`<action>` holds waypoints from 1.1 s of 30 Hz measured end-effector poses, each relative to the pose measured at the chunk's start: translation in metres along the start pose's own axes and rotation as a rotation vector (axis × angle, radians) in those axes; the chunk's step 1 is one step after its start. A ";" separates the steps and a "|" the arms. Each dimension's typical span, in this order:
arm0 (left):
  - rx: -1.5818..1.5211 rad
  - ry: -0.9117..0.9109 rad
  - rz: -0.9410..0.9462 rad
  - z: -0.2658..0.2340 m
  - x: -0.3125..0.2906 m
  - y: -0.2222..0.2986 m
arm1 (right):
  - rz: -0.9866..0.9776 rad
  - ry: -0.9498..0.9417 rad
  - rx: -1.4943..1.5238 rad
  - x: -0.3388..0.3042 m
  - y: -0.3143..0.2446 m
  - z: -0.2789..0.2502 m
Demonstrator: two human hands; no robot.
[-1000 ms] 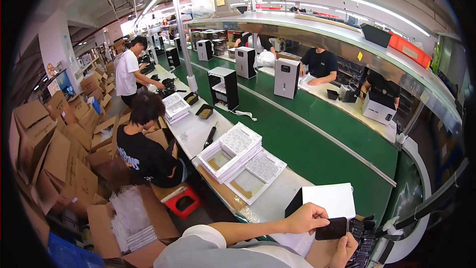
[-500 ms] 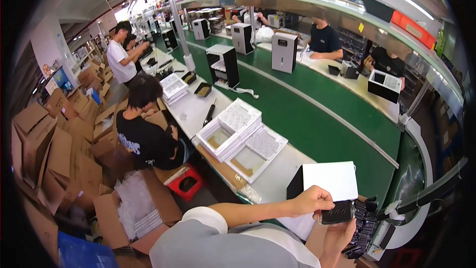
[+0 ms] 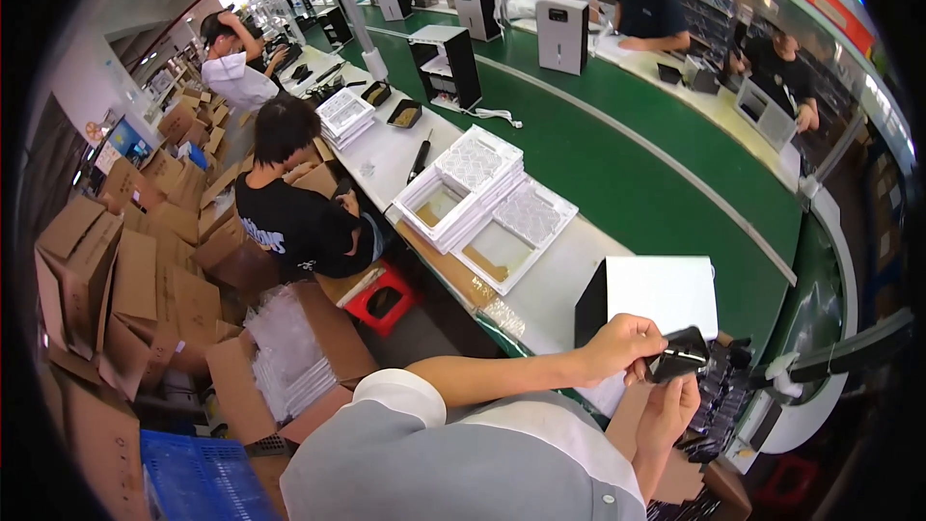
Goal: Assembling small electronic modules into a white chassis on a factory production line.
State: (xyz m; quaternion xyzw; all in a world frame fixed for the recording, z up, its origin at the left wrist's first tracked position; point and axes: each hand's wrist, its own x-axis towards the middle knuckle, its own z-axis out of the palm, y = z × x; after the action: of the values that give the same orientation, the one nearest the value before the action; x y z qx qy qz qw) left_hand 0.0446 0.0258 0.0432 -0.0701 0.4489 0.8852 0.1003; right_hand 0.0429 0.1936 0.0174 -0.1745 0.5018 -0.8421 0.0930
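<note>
A small black plastic part (image 3: 683, 349) with a glossy edge is held tilted between my two hands. My left hand (image 3: 619, 345) pinches its left side with thumb and fingers, while my right hand (image 3: 670, 407) grips it from below. Just beyond them stands a box-shaped appliance housing (image 3: 664, 291), white on top and black on its side. Several more black parts (image 3: 725, 396) lie heaped to the right of my hands, partly hidden by them.
Stacked white frames (image 3: 463, 178) and a black power screwdriver (image 3: 421, 156) lie on the bench to the left. A green conveyor (image 3: 617, 154) carries several appliance housings. Seated beside the bench is a co-worker (image 3: 299, 203); cartons (image 3: 145, 289) and a blue crate (image 3: 198, 473) crowd the floor.
The black part has turned in my hands, from its flat face with holes showing to a tilted edge. My view has shifted, and a far co-worker has raised an arm to the head.
</note>
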 end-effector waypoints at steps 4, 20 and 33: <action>0.042 0.090 0.034 -0.002 0.009 -0.009 | 0.174 0.105 -0.221 -0.001 -0.001 -0.009; 0.141 0.013 -0.133 0.023 0.020 -0.016 | 0.080 0.124 0.025 -0.008 -0.009 -0.035; 0.822 -0.036 0.115 0.040 0.009 0.003 | 0.044 0.288 0.077 -0.022 0.015 -0.075</action>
State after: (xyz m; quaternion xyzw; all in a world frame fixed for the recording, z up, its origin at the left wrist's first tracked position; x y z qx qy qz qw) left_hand 0.0339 0.0575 0.0668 0.0168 0.7663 0.6375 0.0780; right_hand 0.0336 0.2547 -0.0325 -0.0373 0.4809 -0.8748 0.0452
